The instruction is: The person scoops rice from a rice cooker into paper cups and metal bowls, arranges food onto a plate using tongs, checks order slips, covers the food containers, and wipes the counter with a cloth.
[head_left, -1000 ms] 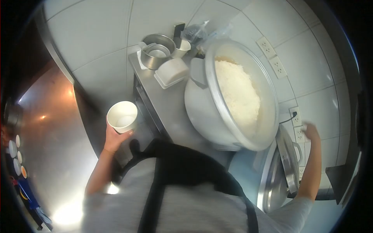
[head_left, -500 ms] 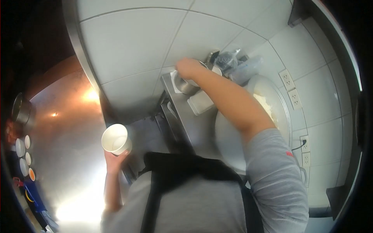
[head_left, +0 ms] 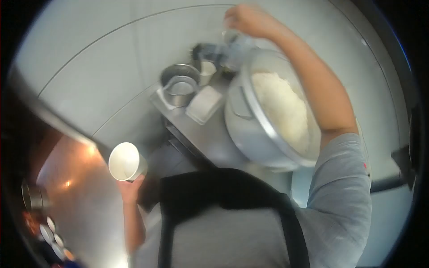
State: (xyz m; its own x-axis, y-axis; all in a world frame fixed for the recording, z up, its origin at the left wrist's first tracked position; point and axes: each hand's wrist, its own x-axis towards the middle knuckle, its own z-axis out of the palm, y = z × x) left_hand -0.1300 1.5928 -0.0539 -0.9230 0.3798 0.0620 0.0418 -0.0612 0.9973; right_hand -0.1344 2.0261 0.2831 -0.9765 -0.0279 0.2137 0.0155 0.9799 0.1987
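My left hand (head_left: 130, 189) is wrapped round the lower part of a white paper cup (head_left: 125, 161), whose open mouth faces me and shows a bare inside. High up, my right hand (head_left: 248, 20) is raised in front of the tiled wall, blurred, with its fingers curled together. Below those fingers a clear, smeared shape (head_left: 233, 38) overlaps the plastic bags; I cannot tell whether the hand holds it. Beneath my right arm stands a large metal pot (head_left: 241, 134) heaped with white rice (head_left: 281, 109).
A small steel pot (head_left: 180, 96) with liquid stands on the metal counter (head_left: 210, 138), beside a white lidded container (head_left: 204, 105) and a pale cup (head_left: 207, 71). To the left is a shiny steel surface (head_left: 85, 201) with small bowls (head_left: 47, 233) and a pot (head_left: 35, 196).
My right hand has risen from the small steel pot, up and to the right. My view has turned right, bringing the rice pot more into sight. My left hand still holds the cup.
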